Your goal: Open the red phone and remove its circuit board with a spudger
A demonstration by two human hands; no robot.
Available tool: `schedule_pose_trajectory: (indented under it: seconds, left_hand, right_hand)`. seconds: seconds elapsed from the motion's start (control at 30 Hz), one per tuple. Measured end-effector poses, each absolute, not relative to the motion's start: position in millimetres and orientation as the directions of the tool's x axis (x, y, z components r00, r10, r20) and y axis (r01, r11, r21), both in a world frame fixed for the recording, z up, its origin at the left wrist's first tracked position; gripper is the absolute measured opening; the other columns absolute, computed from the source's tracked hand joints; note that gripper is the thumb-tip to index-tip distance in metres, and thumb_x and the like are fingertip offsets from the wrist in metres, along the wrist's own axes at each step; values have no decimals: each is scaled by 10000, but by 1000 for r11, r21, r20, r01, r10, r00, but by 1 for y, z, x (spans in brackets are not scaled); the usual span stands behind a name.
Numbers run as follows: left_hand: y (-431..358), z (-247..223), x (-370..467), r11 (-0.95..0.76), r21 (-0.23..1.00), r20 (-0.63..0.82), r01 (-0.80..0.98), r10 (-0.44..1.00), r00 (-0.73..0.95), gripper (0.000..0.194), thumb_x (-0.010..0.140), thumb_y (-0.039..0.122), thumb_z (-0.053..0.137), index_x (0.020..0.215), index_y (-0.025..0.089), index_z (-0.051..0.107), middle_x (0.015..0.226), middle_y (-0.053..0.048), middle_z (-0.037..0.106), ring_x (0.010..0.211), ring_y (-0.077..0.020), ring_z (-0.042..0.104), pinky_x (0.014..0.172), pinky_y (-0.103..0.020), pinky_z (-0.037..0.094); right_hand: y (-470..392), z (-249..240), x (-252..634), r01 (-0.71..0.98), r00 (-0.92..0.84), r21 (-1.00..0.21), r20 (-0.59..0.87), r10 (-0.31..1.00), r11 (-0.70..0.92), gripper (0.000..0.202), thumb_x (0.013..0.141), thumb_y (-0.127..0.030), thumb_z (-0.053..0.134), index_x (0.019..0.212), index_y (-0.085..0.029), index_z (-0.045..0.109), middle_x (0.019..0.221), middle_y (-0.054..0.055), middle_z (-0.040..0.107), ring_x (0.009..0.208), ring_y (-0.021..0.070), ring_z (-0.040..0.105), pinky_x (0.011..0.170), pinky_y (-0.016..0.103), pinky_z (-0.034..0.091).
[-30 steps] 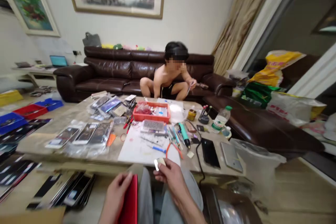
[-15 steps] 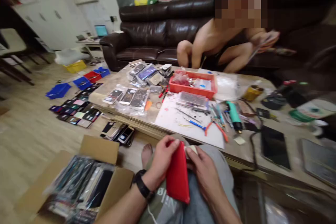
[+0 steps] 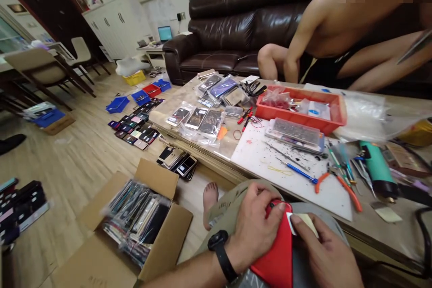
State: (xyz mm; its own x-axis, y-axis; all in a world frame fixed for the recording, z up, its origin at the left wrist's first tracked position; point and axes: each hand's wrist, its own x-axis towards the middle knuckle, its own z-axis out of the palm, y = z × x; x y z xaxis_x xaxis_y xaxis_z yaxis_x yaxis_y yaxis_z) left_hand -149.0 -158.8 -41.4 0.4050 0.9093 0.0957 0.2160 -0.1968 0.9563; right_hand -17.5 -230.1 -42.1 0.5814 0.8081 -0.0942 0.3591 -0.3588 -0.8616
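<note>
Over my lap, my left hand [image 3: 258, 227] is closed on a red phone [image 3: 278, 258], its fingers lying across the upper back. A dark watch band circles that wrist. My right hand [image 3: 332, 252] pinches a small pale yellow pad [image 3: 307, 222], whose white edge meets the phone's right side near the top. Whether the white part is stuck to the phone I cannot tell. Just beyond the hands, a white work mat [image 3: 256, 157] bears orange-handled pliers [image 3: 349, 193], a blue screwdriver [image 3: 300, 172] and tweezers.
An open cardboard box [image 3: 182, 229] packed with bagged phones stands on the floor at left. Bagged phones [image 3: 197, 118] and a red-orange bin [image 3: 300, 121] lie on the table, with a green tool [image 3: 376, 166] at right. A person [image 3: 320, 22] sits on the sofa [image 3: 222, 31].
My view has swung left and drawn nearer, so things sit further right in the picture. My left fingers have spread down over the phone's back; the right hand still holds the pad at its edge.
</note>
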Motion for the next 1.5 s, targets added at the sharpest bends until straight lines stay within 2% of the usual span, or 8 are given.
schedule_pose_trajectory:
  seconds: [0.1,0.2,0.33,0.4,0.67,0.93,1.13,1.5]
  left_hand:
    - [-159,-42,-151,-232,940,107,250,896,432,168,978,274,579,1053,206,714,1051,-58,646,993,-201,629,912,-341,507]
    - [-164,-33,-152,-275,907,107,318,883,457,186,997,313,539,999,195,683,1030,-75,642,963,-230,614,871,-382,506]
    - [-172,-22,-151,-463,678,145,571,846,513,223,1017,324,469,898,210,620,997,-87,644,968,-265,592,813,-402,490]
    - [-171,-24,-149,-545,605,182,581,804,566,262,1035,318,423,861,226,595,932,-66,652,915,-243,592,797,-380,484]
    - [-151,-47,-145,-565,662,215,494,773,596,402,1078,355,311,728,245,473,722,-8,605,708,-184,541,766,-339,454]
    - [-159,-43,-150,-521,737,208,431,782,588,419,1065,363,372,666,240,405,653,19,503,646,-162,488,622,-303,372]
    - [-156,-42,-151,-445,807,146,388,787,599,395,1051,344,400,672,234,410,650,34,454,631,-150,459,609,-291,338]
    - [-154,-40,-150,-428,819,115,384,776,620,396,1051,349,417,675,226,400,644,43,430,645,-142,451,629,-280,326]
  right_hand:
    - [-230,-43,-16,323,567,-825,-223,793,-463,499,750,-688,597,843,-210,707,637,21,695,601,232,648,485,261,520]
    - [-233,-43,-16,283,530,-848,-252,810,-449,493,768,-680,600,876,-209,694,657,16,686,623,226,635,526,256,529]
    - [-241,-41,-24,239,547,-889,-209,810,-391,447,778,-651,609,841,-213,671,683,15,683,645,220,626,557,254,533]
    - [-243,-40,-29,245,568,-892,-186,802,-380,428,780,-643,602,794,-219,656,667,10,667,607,207,596,539,259,517]
    - [-246,-45,-28,216,466,-936,-152,872,-279,444,895,-605,548,653,-234,554,598,-15,541,574,183,508,513,268,446]
    - [-249,-46,-38,-30,527,-965,-237,816,-260,381,903,-592,552,750,-243,555,613,-4,617,549,210,625,519,301,550]
    - [-247,-33,-41,23,538,-961,-221,814,-276,322,946,-483,520,727,-247,505,581,-30,609,530,178,616,541,273,529]
    - [-246,-25,-39,101,548,-946,-204,811,-306,302,948,-397,498,687,-247,472,536,-61,578,510,138,565,546,231,418]
